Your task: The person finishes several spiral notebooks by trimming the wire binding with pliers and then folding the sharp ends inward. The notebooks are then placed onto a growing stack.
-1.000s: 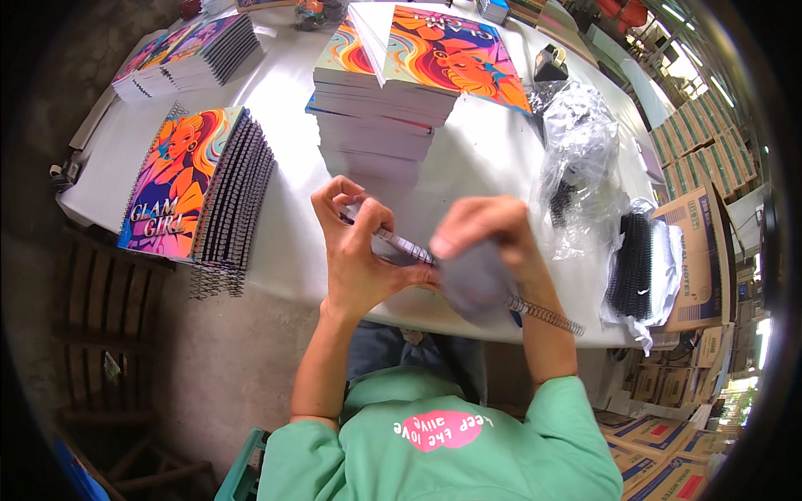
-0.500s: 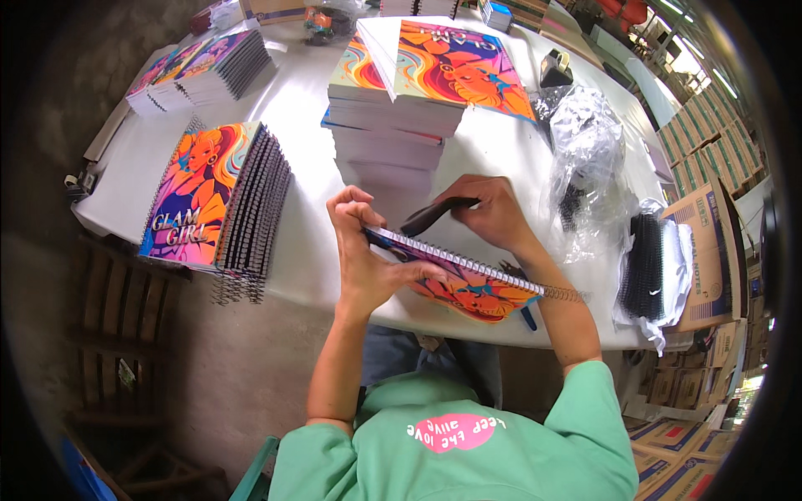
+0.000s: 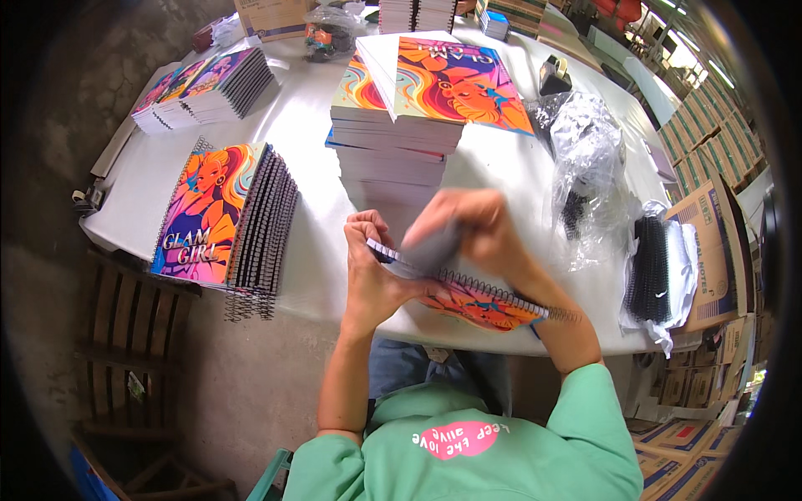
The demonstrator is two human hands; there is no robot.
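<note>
My left hand (image 3: pixel 369 275) grips one end of a spiral notebook (image 3: pixel 480 307) with a bright orange and purple cover, thumb along its face. The notebook tilts over the table's front edge, spine side up. A metal coil (image 3: pixel 493 290) runs along the spine, and its loose end sticks out past the right corner. Fingers of my right hand (image 3: pixel 478 224) close on a dark, flat-looking piece (image 3: pixel 433 248), blurred by motion. This piece is at the spine, close to my left fingers; its exact kind cannot be made out.
A tall pile of unbound notebooks (image 3: pixel 393 163) stands just beyond my hands on the white table (image 3: pixel 313 250). Coil-bound notebooks (image 3: pixel 209 217) are stacked at left, more (image 3: pixel 196 92) behind. To the right lie clear plastic bags (image 3: pixel 589 159), black coils (image 3: pixel 650 267) and a carton (image 3: pixel 706 259).
My right hand has swung left and nearer with the dark piece, which is now smeared across the spine. The notebook has tipped, showing less of its cover.
</note>
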